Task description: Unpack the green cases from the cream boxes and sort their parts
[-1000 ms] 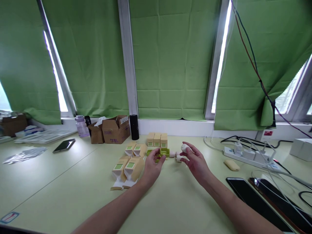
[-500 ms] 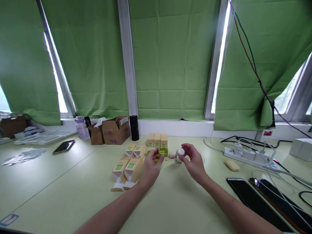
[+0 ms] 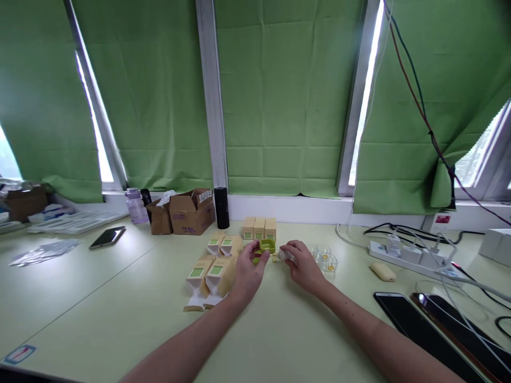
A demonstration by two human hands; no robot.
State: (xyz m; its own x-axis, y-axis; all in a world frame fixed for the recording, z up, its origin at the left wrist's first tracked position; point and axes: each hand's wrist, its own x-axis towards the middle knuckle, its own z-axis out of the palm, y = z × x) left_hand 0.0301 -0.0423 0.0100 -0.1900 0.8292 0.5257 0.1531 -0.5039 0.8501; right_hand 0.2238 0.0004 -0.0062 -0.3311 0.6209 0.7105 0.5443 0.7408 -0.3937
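Observation:
A green plastic holder (image 3: 267, 245) with hollow compartments is between the thumb and fingers of my left hand (image 3: 247, 268). Just to its right, my right hand (image 3: 302, 265) pinches a small white rounded piece (image 3: 286, 255), mostly covered by the fingers. Beside the right hand stands a cluster of clear cups (image 3: 324, 256) with gold-coloured bits inside. Several beige cartons with green-windowed ends, such as this opened carton (image 3: 219, 276), lie left of my left hand with some flaps folded out.
Three upright beige boxes (image 3: 259, 229) stand behind my hands. Further back are a brown cardboard box (image 3: 191, 213), a black cylinder (image 3: 221, 208) and a purple bottle (image 3: 136, 206). On the right lie a power strip (image 3: 411, 256) with cables, a cream oval case (image 3: 382, 272) and a dark phone (image 3: 423, 330).
My right hand has moved left and turned palm down, closing over a white piece near the green holder. The clear cups are now uncovered. My left hand keeps its hold.

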